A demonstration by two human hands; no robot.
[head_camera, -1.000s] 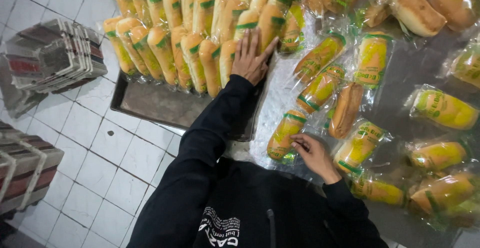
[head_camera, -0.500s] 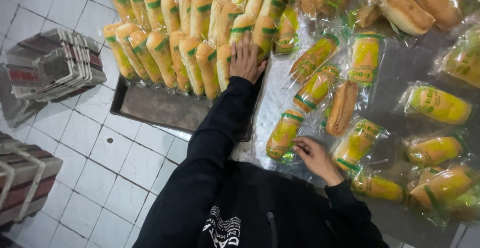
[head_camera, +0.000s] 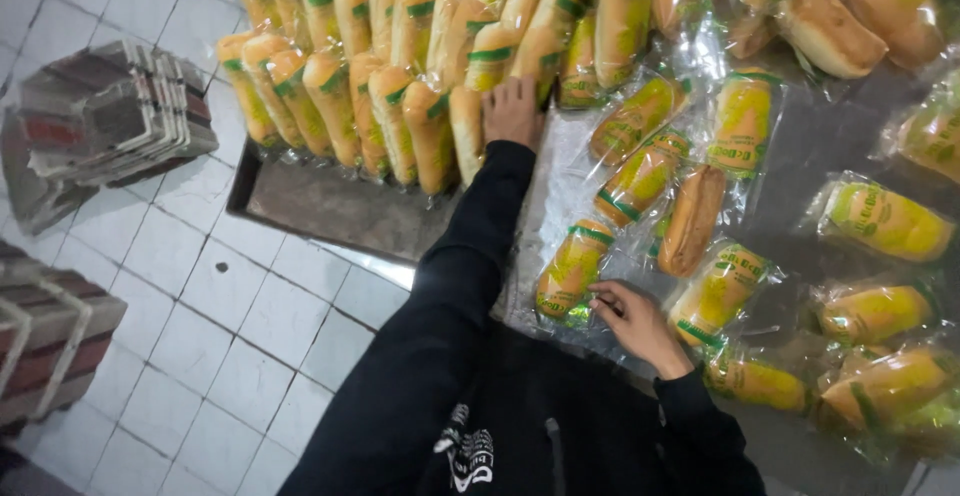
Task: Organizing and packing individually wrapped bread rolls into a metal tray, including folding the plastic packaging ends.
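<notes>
Left hand point(head_camera: 513, 111) lies flat, fingers spread and slightly curled, pressed against the near end of the stacked rolls point(head_camera: 400, 66), rows of long buns in clear wrappers with green bands, leaning on the dark tray point(head_camera: 320, 206). It grips nothing; it only braces the stack.

Right hand point(head_camera: 632, 324) sits low by the body, fingers pinched together at the twisted end of one wrapped roll point(head_camera: 572, 268), which lies on the metal tabletop point(head_camera: 800, 156) just right of the tray. Whether the pinch has the plastic firmly or only touches it, I cannot tell.

Risks, as judged from here:
- The stack leans toward the bare near part of the tray. If the left hand lifts, the end rolls could slump or slide forward.
- The tray's near corner hangs past the table edge over the floor. Weight pressed on that side could tip it.
- A pull on the thin wrapper tail alone could tear it or let the roll slip out.
- Loose packs point(head_camera: 720, 291) crowd the right hand; a sweep of the sleeve could nudge them toward the edge.

Surface: grey metal, dull sheen, scattered with wrapped buns lying at all angles, some overlapping.

Room: white tiled floor point(head_camera: 200, 296) with dark grout below left. Piled grey trays point(head_camera: 110, 116) rest on it, more at the far left edge.
</notes>
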